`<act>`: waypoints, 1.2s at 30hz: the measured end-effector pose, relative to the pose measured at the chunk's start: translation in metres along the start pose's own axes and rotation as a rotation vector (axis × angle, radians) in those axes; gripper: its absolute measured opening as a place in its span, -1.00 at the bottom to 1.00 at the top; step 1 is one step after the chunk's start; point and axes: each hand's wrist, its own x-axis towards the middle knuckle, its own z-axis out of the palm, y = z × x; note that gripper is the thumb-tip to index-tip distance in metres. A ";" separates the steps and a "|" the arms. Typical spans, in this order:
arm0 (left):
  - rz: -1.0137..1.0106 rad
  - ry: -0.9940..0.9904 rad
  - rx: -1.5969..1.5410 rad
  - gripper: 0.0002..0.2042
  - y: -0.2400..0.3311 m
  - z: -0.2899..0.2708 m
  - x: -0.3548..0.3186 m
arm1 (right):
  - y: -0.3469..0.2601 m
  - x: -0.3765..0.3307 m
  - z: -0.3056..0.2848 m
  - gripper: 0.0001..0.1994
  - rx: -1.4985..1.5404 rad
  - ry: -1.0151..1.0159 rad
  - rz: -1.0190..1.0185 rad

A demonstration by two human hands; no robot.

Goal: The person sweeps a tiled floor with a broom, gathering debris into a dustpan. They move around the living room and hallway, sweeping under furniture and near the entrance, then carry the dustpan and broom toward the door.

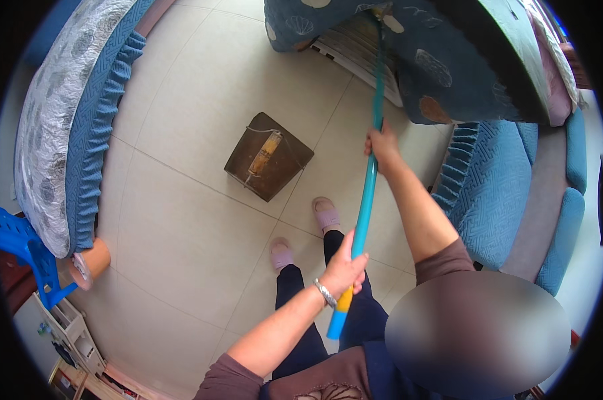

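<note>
A long teal pole (363,220), like a mop or broom handle, slants from near my body up to the far right. Low on it, just above its yellow and blue end, my left hand (345,270) is wrapped round the shaft. My right hand (383,148) grips it higher up, with the arm stretched forward. The pole's far end reaches in under a dark blue patterned cloth (435,70) that drapes over a piece of furniture. Whatever head the pole has is hidden or too unclear to name there.
A dark brown square box (269,157) with a yellowish tube and thin cord on top stands on the tiled floor. Blue-covered sofas stand left (88,127) and right (491,193). A blue plastic chair (31,247) and orange-brown bin (96,260) are at left. A white slatted panel (361,57) lies beneath the cloth.
</note>
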 end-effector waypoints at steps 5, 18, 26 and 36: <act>0.142 -0.086 0.151 -0.38 0.069 -0.006 0.052 | -0.038 0.078 -0.011 -0.77 -0.132 0.097 -0.180; 0.094 -0.072 0.082 -0.45 0.082 0.001 0.105 | -0.011 0.171 -0.038 -0.71 -0.370 0.121 -0.032; -0.114 0.212 0.017 -0.57 -0.073 -0.048 -0.096 | 0.125 -0.070 0.069 -0.33 -0.561 -0.002 0.071; -0.109 0.173 0.349 -0.65 -0.132 -0.058 -0.126 | 0.087 -0.146 0.066 -0.39 -0.360 -0.215 0.245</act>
